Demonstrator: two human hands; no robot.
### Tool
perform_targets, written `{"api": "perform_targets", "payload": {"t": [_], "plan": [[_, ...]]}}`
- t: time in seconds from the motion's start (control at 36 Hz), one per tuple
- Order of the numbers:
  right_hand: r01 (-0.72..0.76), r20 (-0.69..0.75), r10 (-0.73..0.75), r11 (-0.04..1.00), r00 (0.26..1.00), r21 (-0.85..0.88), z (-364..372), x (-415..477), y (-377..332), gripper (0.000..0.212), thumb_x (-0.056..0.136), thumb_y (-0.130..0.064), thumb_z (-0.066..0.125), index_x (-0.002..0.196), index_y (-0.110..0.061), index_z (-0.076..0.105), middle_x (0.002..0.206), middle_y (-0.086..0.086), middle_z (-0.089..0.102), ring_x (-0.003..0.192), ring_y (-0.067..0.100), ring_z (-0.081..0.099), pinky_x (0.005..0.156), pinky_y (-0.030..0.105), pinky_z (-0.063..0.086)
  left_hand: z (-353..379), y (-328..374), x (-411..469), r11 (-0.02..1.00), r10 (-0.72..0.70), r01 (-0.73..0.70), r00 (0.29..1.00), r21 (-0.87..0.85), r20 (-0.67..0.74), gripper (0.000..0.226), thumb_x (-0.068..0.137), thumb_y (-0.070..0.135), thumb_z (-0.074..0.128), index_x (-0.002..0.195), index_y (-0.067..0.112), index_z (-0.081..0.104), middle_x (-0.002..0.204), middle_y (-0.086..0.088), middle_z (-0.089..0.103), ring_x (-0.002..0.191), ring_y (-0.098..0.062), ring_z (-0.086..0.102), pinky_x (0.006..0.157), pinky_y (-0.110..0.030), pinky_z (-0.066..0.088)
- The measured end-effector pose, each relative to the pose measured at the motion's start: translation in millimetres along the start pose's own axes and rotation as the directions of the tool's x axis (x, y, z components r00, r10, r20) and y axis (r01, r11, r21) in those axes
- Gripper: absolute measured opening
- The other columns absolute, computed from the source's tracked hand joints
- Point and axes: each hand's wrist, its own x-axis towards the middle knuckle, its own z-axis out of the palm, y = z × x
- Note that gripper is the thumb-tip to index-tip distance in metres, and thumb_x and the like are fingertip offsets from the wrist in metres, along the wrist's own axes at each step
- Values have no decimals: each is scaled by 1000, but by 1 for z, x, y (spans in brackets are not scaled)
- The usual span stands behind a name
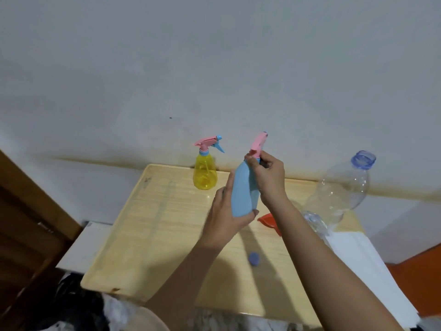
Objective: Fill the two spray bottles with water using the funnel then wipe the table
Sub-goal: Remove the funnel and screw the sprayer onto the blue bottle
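Opaque blue plastic spray bottle (242,192), tilted, held above table: left hand (224,218) wrapped round its base, right hand (268,177) with fingers curled at the collar under pink trigger head (259,142).

Risk: slip or spill if the head comes loose while tilted; right forearm may topple uncapped clear plastic bottle (343,187).

Orange funnel (268,220), blue cap (253,258) and yellow translucent spray bottle (205,174) rest on pale wood-grain table (162,223); white wall (214,68), brown door (23,223) left.

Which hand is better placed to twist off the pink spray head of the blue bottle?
Right. The right hand grips the pink spray head at its collar; the left hand holds the blue spray bottle by its body and could steady it.
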Motion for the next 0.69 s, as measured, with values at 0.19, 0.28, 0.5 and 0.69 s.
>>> {"api": "perform_targets", "payload": {"t": [0.19, 0.28, 0.5, 0.69], "plan": [[-33, 178, 16, 995, 984, 95, -26, -9, -10, 5, 84, -11, 66, 82, -11, 71, 80, 9, 65, 77, 15, 56, 74, 31, 42, -17, 2, -8, 996, 15, 6, 977, -94, 212, 106, 69, 51, 77, 135, 65, -4, 145, 16, 31, 125, -11, 43, 100, -40, 46], [35, 166, -44, 998, 985, 57, -31, -13, -11, 5, 81, -17, 70, 80, -13, 72, 82, 19, 68, 76, 14, 56, 71, 30, 42, -13, 5, -16, 990, 16, 12, 982, -143, 187, 102, 70, 49, 77, 136, 65, 0, 144, 18, 34, 125, -9, 44, 99, -39, 46], [118, 34, -114, 975, 993, -187, -11, -35, 1, 53, 77, -36, 74, 109, -11, 40, 112, 2, 42, 105, 16, 48, 85, 23, 38, -7, 1, -53, 984, -45, 53, 998, -172, 47, 97, 73, 50, 72, 139, 62, 2, 144, 23, 30, 129, -6, 40, 102, -41, 45], [99, 106, -87, 988, 991, -115, 24, -50, -4, 41, 83, -38, 67, 106, -10, 46, 90, -3, 54, 78, 8, 53, 58, 7, 38, -27, -17, -85, 997, -61, 63, 997, -45, 45, 96, 76, 48, 72, 135, 65, -1, 137, 34, 24, 130, 2, 32, 107, -37, 38]]}}
